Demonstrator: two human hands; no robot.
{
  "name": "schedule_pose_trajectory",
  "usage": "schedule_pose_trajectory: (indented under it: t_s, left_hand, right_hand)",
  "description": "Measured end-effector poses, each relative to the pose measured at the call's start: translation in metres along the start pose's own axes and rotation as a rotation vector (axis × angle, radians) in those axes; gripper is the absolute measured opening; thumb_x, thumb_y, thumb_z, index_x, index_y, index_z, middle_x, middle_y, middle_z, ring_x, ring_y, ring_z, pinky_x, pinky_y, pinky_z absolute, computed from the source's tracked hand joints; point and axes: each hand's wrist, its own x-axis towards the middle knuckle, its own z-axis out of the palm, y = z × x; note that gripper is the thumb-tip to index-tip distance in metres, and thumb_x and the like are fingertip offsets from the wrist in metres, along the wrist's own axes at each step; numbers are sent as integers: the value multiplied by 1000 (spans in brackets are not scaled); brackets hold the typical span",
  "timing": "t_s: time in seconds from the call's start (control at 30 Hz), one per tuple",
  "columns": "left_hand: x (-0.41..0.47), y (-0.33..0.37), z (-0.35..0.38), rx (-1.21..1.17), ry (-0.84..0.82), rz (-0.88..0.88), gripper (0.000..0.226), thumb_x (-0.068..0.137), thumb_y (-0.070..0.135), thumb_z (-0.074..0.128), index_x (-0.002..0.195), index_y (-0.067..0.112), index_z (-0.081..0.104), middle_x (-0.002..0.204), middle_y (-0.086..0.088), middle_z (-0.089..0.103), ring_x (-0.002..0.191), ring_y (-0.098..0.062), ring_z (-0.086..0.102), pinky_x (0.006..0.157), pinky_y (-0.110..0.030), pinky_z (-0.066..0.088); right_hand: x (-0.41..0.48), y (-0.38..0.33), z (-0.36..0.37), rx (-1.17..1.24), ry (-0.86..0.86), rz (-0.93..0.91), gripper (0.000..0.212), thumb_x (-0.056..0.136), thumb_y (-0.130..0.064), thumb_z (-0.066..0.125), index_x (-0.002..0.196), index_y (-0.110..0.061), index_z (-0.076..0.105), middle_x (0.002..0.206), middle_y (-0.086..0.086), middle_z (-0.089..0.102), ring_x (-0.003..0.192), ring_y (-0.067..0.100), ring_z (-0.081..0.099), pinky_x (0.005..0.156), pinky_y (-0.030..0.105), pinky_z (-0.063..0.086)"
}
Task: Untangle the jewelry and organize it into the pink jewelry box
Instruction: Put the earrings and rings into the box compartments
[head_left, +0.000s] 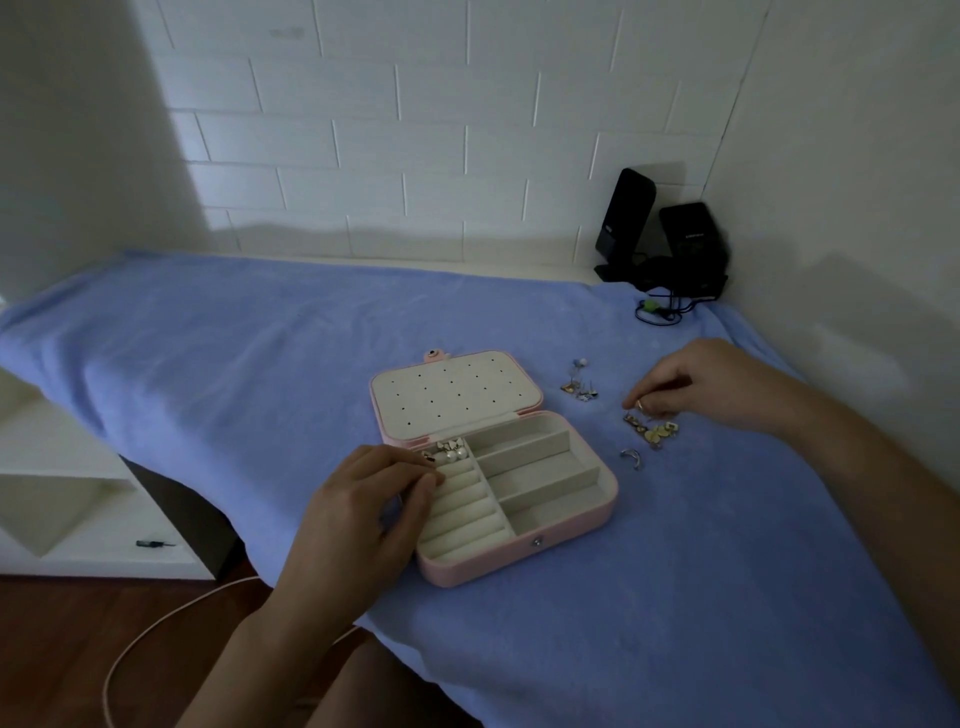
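Observation:
The pink jewelry box (519, 558) lies open on the blue cloth, its cream lid panel (457, 392) flat behind it. Pearl earrings (454, 455) sit in the back left compartment. My left hand (374, 499) rests on the box's left rim, fingertips curled at the ring rolls beside the pearls. My right hand (691, 387) pinches a small gold piece (640, 406) at the top of a tangled gold jewelry pile (654, 430). A silver ring (631, 457) lies just below that pile. Another small cluster of earrings (579, 387) lies right of the lid.
Two black speakers (660, 234) with cables stand at the back right corner by the wall. The blue cloth (234, 353) covers the table, whose front edge drops off at lower left. White shelves (62, 467) stand to the left over a wooden floor.

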Motion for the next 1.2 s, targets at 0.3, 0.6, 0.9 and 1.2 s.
schedule_pose_trajectory:
  t_s: [0.3,0.6,0.9,1.2]
  left_hand:
    - [5,1,1,3,-11,-10,37,88,37,45,88,14,74,91,16,58,91,0,53,81,-6,41]
    - [3,0,3,-10,-7,-17,35,88,36,46,88,14,74,91,14,61,90,0,54,78,-10,44]
    - [0,0,1,-20,-2,-22,36,89,35,45,91,14,74,93,11,64,92,0,55,82,-6,42]
    - [0,-1,-6,-66,24,0,33,88,33,47,90,12,73,94,15,62,93,1,56,83,-8,44]
  right_hand:
    - [1,3,5,132,68,70,19,77,-1,73,81,-19,76,68,-5,73,62,1,67,59,4,45]
    - [4,3,11,-51,15,90,18,74,-7,77,72,-24,71,69,-5,71,59,-3,63,56,8,46]
    - [0,-10,13,-282,-127,178,16,68,-14,82,71,-24,69,66,-14,64,62,0,60,53,10,42]
    - [1,-20,4,-343,-64,153,15,77,-4,71,81,-19,73,66,-13,62,61,0,58,52,7,41]
